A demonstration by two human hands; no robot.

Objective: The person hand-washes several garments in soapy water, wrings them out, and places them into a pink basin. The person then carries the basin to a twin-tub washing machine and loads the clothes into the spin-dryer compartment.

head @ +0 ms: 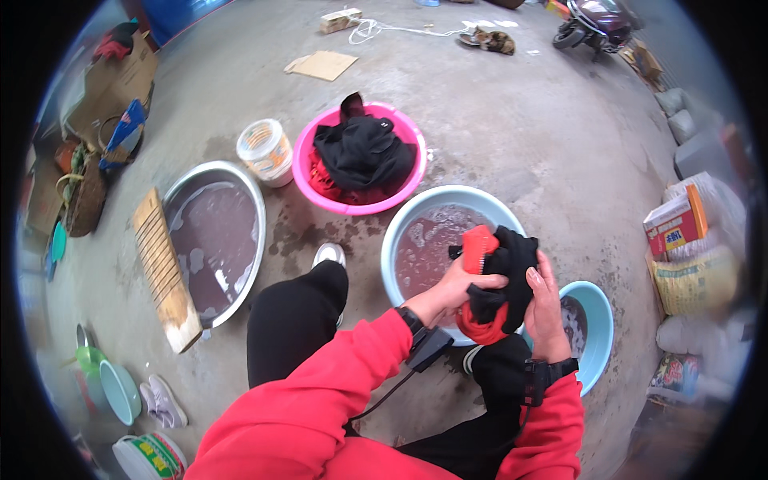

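Over the near right part of a light blue basin [393, 264], I hold a bunched black and red garment [510, 270] between both hands. My left hand [459, 291] grips it from the left, its thumb lying across the cloth. At the right side, my right hand [545, 306] presses against the black cloth with its fingers upright. A bright red piece [480, 243] with a toothed edge sticks up above my left hand; I cannot tell if it is a brush or part of the garment. Cloudy reddish, foamy water [423, 252] fills the basin below.
A pink basin [360, 209] heaped with dark clothes [366, 150] stands ahead, beside a plastic bucket [264, 150]. Left, a wooden washboard [165, 270] leans on a metal basin [259, 240] of murky water. A smaller blue basin [603, 336] sits right. Farther off are a cat [497, 42] and a scooter [600, 24].
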